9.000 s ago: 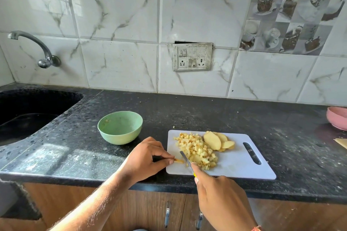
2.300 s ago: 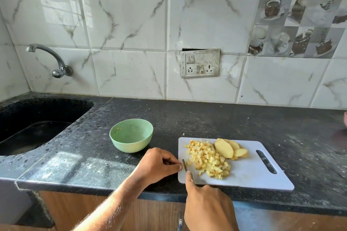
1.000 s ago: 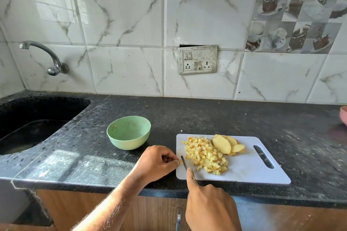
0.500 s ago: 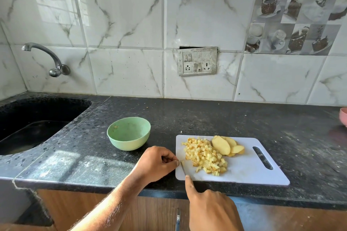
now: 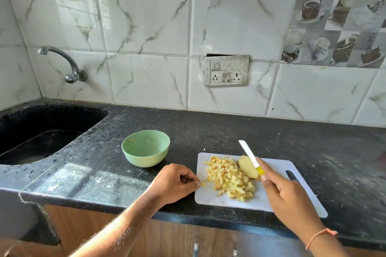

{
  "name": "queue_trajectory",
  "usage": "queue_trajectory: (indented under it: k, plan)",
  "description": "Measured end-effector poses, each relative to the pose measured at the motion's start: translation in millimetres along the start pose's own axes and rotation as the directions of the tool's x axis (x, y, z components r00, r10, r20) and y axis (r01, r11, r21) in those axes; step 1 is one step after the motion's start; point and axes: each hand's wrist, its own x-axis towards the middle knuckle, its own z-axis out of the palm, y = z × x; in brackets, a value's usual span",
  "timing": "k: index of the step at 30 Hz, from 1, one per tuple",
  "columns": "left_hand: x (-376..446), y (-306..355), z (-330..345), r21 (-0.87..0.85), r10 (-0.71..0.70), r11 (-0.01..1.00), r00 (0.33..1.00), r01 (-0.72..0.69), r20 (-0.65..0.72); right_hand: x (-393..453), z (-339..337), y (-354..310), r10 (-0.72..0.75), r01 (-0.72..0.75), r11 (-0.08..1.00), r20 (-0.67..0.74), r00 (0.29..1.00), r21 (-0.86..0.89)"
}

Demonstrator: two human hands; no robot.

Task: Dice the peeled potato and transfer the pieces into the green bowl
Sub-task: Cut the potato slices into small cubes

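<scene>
My left hand (image 5: 175,183) rests on the dark counter (image 5: 208,131) at the near left edge of the white cutting board (image 5: 277,198), fingers (image 5: 189,181) curled in, thumb and forefinger pinching right by a single potato cube (image 5: 203,183) that lies on the board's left margin; I cannot tell whether the fingertips actually touch it. My right hand (image 5: 286,192) is raised over the middle of the board, its fingers wrapped round the yellow handle of a small knife (image 5: 250,156), forefinger stretched along the top. The white blade points up and away to the far left, clear of the board, its tip over the counter beyond the board's far edge.

The diced potato (image 5: 229,177) lies in a loose heap on the left half of the board, spread from the far left corner toward the near middle. Just right of the heap, touching it, is an uncut potato slice (image 5: 247,168), partly hidden behind my right hand and the knife handle. The board's handle slot (image 5: 291,175) shows just beyond my right knuckles.

The green bowl (image 5: 146,148) stands upright on the counter to the far left of the board, apart from it, with a few small potato scraps inside. Farther left the sink (image 5: 52,127) is sunk into the counter, a tap (image 5: 62,62) on the tiled wall above it. A switch plate (image 5: 226,70) sits on the wall behind the board.
</scene>
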Motion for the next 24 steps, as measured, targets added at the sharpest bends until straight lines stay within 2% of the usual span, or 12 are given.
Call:
queue_trajectory:
  k: [3, 5, 10, 12, 14, 17, 20, 22, 24]
  plan:
    - [1.1, 0.3, -0.2, -0.01, -0.013, 1.0, 1.0, 0.013, 0.015, 8.8, 3.1, 25.6, 0.135, -0.112, 0.943, -0.052, 0.989, 0.313]
    - [3.7, 1.8, 0.5, -0.015, -0.033, 0.999, 0.999, 0.033, 0.016, 12.3, 7.5, 39.2, 0.21, -0.172, 0.894, -0.047, 0.977, 0.413]
    - [23.8, 18.9, 7.7, 0.022, -0.114, 0.993, 0.991, 0.112, 0.072, 16.6, 15.1, 45.1, 0.223, -0.167, 0.857, -0.058, 0.973, 0.487]
    - [32.6, 29.9, 13.6, 0.028, -0.11, 0.994, 0.99, 0.108, 0.086, 17.3, 16.3, 48.9, 0.227, -0.169, 0.845, -0.054, 0.972, 0.507]
    - [41.2, 38.6, 18.0, 0.028, -0.075, 0.997, 0.996, 0.074, 0.039, 16.7, 16.0, 50.5, 0.222, -0.17, 0.846, -0.044, 0.974, 0.505]
    - [50.6, 47.0, 15.4, 0.05, 0.065, 0.997, 0.998, -0.066, 0.018, 17.3, 17.3, 52.2, 0.227, -0.171, 0.837, -0.046, 0.973, 0.52]
    - [52.3, 60.3, 7.1, 0.169, 0.275, 0.932, 0.93, -0.32, 0.243, 18.3, 17.9, 53.6, 0.229, -0.169, 0.831, -0.048, 0.972, 0.53]
    - [53.4, 71.8, 4.6, 0.259, 0.33, 0.857, 0.861, -0.445, 0.387, 18.5, 18.5, 54.7, 0.227, -0.166, 0.827, -0.05, 0.973, 0.537]
    - [55.8, 80.6, 6.4, 0.33, 0.378, 0.769, 0.806, -0.547, 0.456, 18.7, 19.1, 56.1, 0.23, -0.167, 0.827, -0.053, 0.972, 0.536]
